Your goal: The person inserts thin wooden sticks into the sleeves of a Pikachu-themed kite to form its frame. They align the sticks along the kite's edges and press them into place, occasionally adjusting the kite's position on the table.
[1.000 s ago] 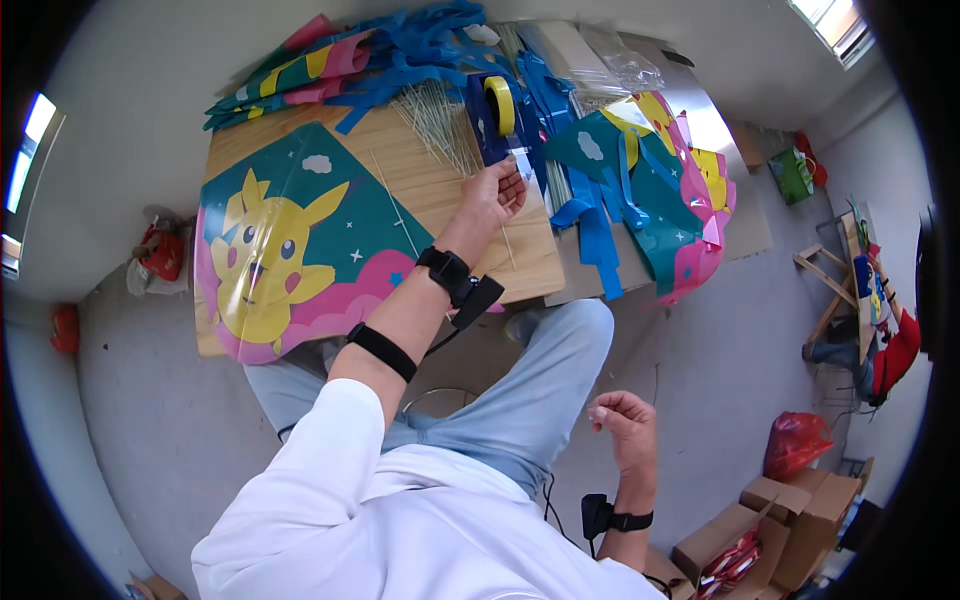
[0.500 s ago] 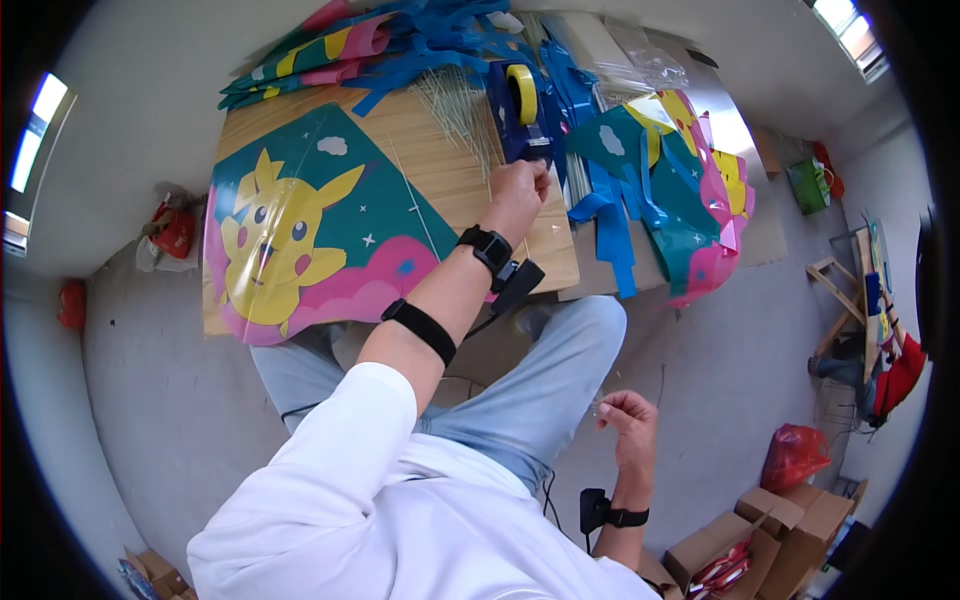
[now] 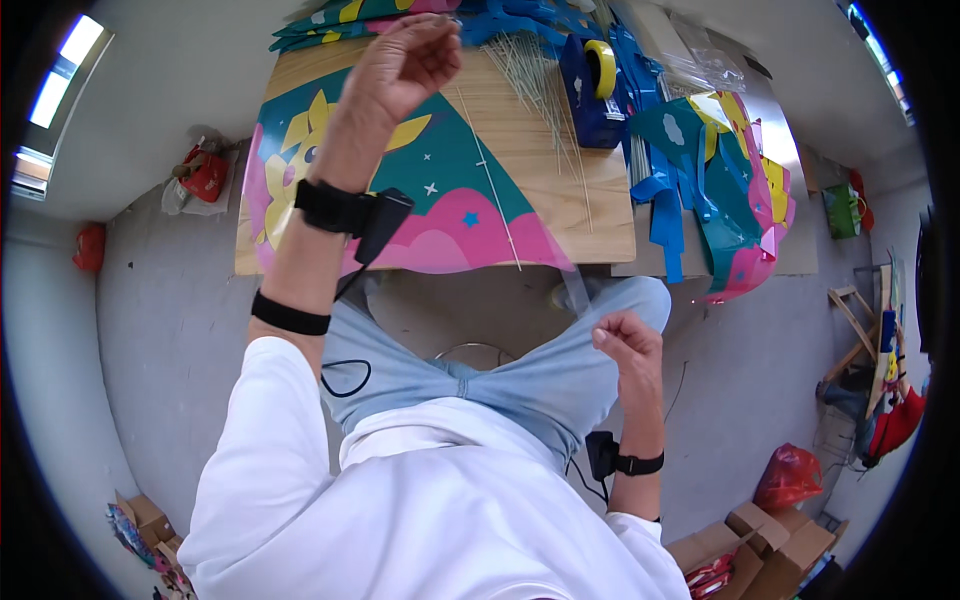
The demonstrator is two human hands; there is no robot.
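Hands are apart. The left hand (image 3: pixel 410 65), fingers curled, is above the printed sheet (image 3: pixel 440 200) on the table's (image 3: pixel 600 215) left. The right hand (image 3: pixel 630 350) is near the sheet's overhanging near-right corner. Neither grip can be confirmed. A knee (image 3: pixel 640 297) catching that overhang could shift sheet and rod (image 3: pixel 489 180).

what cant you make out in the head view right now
All in the head view:
- Printed yellow cartoon figure on the green-and-pink plastic sheet: partly hidden by the left hand and forearm.
- Anything inside the right hand: curled fingers hide it.
- Folded multicoloured plastic sheets: cut off by the top edge.
- Open brown cardboard box: cut off by the lower edge.
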